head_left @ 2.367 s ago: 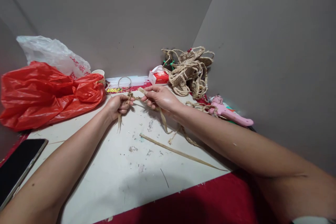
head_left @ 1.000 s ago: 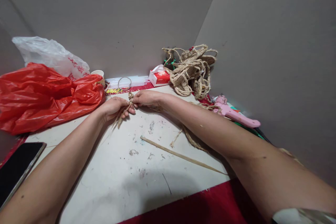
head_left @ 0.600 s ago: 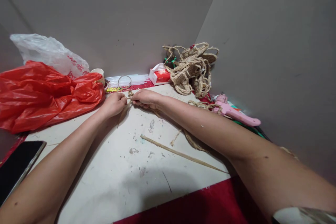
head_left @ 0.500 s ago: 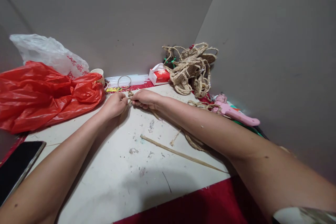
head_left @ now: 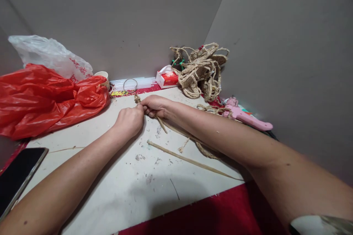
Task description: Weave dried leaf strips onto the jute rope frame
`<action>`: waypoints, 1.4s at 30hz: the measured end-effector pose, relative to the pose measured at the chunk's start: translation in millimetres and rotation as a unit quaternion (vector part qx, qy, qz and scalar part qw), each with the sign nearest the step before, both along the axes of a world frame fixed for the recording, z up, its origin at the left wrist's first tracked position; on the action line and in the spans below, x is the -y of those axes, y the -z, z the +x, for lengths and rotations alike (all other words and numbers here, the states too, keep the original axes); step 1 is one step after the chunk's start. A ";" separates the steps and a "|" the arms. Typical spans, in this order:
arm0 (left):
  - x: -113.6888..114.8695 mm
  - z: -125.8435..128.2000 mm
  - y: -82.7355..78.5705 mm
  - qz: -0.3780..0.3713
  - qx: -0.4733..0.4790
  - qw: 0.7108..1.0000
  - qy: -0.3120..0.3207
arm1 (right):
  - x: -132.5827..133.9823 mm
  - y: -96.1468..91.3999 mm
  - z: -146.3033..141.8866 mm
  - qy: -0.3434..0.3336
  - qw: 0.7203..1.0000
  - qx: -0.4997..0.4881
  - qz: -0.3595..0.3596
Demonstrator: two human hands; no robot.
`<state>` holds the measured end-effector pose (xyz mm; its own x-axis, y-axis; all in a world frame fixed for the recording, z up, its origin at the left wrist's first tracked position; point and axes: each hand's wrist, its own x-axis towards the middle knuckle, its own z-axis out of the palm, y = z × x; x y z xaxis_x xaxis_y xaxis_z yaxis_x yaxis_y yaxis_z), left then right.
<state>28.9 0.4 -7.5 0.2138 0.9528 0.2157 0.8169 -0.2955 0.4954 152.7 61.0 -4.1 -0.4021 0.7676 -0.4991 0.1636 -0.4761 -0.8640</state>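
My left hand [head_left: 130, 121] is closed in a fist, its knuckles against the fingertips of my right hand [head_left: 154, 105]. Between them they grip a straw strand [head_left: 162, 125], whose loose end hangs out below my right hand. A small knotted straw tip [head_left: 137, 98] pokes up just beyond my fingers. The left fingertips are hidden. Nearer me, apart from both hands, a flat dry straw blade [head_left: 190, 159] lies across the white tabletop [head_left: 116, 187]. More straw [head_left: 205, 150] shows partly under my right forearm.
A red plastic bag [head_left: 49, 99], paper cup [head_left: 102, 75], clear sticks [head_left: 146, 82], hoop [head_left: 130, 85] and tissue pack [head_left: 168, 79] line the back. Braided straw cord [head_left: 202, 73] is heaped at back right, near a pink glue gun [head_left: 245, 115]. A phone [head_left: 19, 176] lies at left.
My left hand has moved right and toward me, rolling so its knuckles face up against my right hand. More of the knotted tip and the strand's loose end now shows.
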 end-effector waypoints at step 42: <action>-44.4 -26.4 -3.5 -0.349 0.464 0.813 -0.034 | 36.4 -33.4 113.3 0.071 0.924 0.224 0.301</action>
